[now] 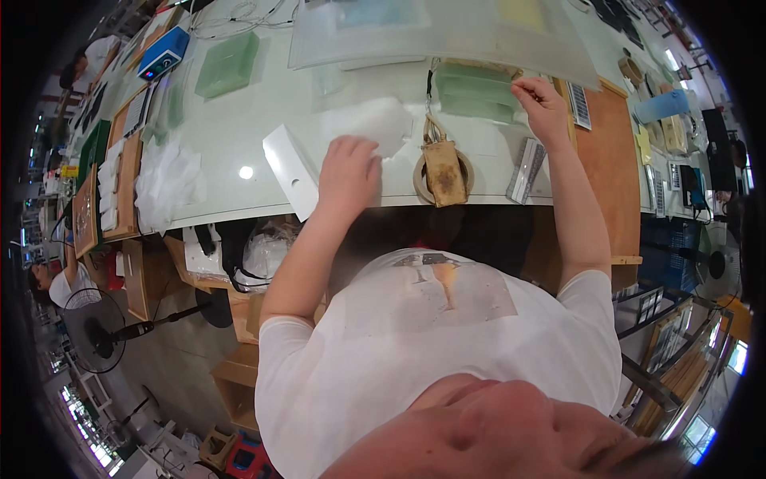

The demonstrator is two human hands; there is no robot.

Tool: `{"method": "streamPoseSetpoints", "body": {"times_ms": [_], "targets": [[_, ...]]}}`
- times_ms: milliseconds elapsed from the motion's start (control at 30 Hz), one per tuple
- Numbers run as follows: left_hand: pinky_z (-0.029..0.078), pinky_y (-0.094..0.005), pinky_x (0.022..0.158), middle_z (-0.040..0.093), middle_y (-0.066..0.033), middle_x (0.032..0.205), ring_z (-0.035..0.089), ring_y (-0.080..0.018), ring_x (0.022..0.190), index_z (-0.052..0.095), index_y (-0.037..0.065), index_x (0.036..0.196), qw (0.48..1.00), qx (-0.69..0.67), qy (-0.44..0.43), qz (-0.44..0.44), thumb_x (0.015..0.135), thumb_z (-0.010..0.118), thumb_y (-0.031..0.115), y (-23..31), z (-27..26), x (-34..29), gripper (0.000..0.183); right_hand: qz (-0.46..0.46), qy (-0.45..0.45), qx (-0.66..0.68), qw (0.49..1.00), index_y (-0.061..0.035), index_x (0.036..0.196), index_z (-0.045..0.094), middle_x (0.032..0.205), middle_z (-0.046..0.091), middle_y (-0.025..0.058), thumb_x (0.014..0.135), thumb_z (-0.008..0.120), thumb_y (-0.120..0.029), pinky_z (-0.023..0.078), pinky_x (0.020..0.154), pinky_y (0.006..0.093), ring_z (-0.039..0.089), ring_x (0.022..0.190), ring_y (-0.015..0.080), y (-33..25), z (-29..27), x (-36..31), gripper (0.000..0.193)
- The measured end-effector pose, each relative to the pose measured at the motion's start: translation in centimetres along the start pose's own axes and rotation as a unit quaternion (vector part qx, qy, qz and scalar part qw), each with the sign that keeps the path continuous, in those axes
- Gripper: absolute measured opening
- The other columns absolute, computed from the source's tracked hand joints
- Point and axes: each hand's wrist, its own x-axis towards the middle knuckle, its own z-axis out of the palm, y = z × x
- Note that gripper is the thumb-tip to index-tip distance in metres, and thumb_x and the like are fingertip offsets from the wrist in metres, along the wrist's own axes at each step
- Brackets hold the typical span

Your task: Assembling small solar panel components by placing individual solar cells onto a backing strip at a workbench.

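Note:
My left hand (349,177) is closed, its fingers curled at the near edge of a thin, blurred white sheet (383,120) on the pale tabletop. Just left of that hand a long white box (286,168) with a small round hole lies slanted. My right hand (546,112) is raised with thumb and fingers pinched together; what they hold, if anything, is too small to make out. It is beside the right end of a stack of translucent green sheets (477,94). Between my hands a worn brown block (445,174) rests over a tape roll (420,177).
Above the far side spans a translucent panel (439,40). Silvery strips (524,169) lie near the front edge. Leftward are another green stack (227,64), a blue control box (163,53) and white plastic bags (169,180). A wooden board (602,160) stands right, a fan (97,331) lower left.

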Motion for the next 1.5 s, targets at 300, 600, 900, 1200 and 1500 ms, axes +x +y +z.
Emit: {"method": "streamPoseSetpoints", "body": {"times_ms": [300, 600, 900, 1200, 1500], "targets": [[0.051, -0.0386, 0.073, 0.055, -0.0114, 0.086, 0.055, -0.0305, 0.087, 0.058, 0.003, 0.079, 0.988, 0.130, -0.079, 0.025, 0.072, 0.056, 0.005, -2.0, 1.4, 2.5, 0.007, 0.368, -0.066, 0.304, 0.876, 0.0028, 0.110, 0.058, 0.082, 0.061, 0.0073, 0.088, 0.059, -0.008, 0.049, 0.054, 0.0232, 0.060, 0.063, 0.0128, -5.9, 2.1, -10.1, 0.024], [0.052, -0.0370, 0.068, 0.060, -0.0111, 0.087, 0.060, -0.0258, 0.083, 0.063, 0.002, 0.076, 0.979, 0.155, -0.135, 0.010, 0.072, 0.062, 0.006, -2.1, 0.6, 4.4, 0.006, 0.195, -0.102, 0.008, 0.975, -0.0015, 0.112, 0.057, 0.071, 0.058, -0.0004, 0.084, 0.067, -0.009, 0.041, 0.053, 0.0187, 0.051, 0.059, 0.0045, -8.7, 5.3, -16.4, 0.030], [0.048, -0.0295, 0.071, 0.065, -0.0101, 0.100, 0.061, -0.0199, 0.090, 0.062, 0.001, 0.097, 0.682, -0.631, -0.003, -0.370, 0.084, 0.051, 0.008, -5.8, -3.9, 3.1, 0.018, 0.066, -0.040, -0.008, 0.997, -0.0008, 0.104, 0.060, 0.078, 0.058, 0.0005, 0.084, 0.066, -0.006, 0.043, 0.060, 0.0188, 0.052, 0.067, 0.0051, -9.2, 4.7, -14.5, 0.022], [0.056, -0.0308, 0.055, 0.063, -0.0190, 0.105, 0.062, -0.0339, 0.098, 0.061, -0.001, 0.099, 0.464, -0.805, -0.209, -0.306, 0.083, 0.052, 0.012, 1.8, -1.9, -0.4, 0.022, 0.176, -0.189, 0.367, 0.894, -0.0037, 0.133, 0.042, 0.084, 0.059, 0.0008, 0.080, 0.068, 0.000, 0.042, 0.057, 0.0156, 0.053, 0.066, 0.0039, -14.3, 8.3, -11.9, 0.060], [0.046, -0.0233, 0.057, 0.067, -0.0062, 0.098, 0.063, -0.0130, 0.085, 0.058, 0.002, 0.112, 0.700, -0.597, -0.147, -0.363, 0.092, 0.058, 0.025, 4.2, 0.8, 1.9, 0.029, 0.302, -0.150, 0.291, 0.895, -0.0014, 0.122, 0.048, 0.075, 0.058, 0.0000, 0.082, 0.067, -0.004, 0.039, 0.048, 0.0171, 0.052, 0.059, 0.0036, -12.0, 7.2, -12.7, 0.045]]}}
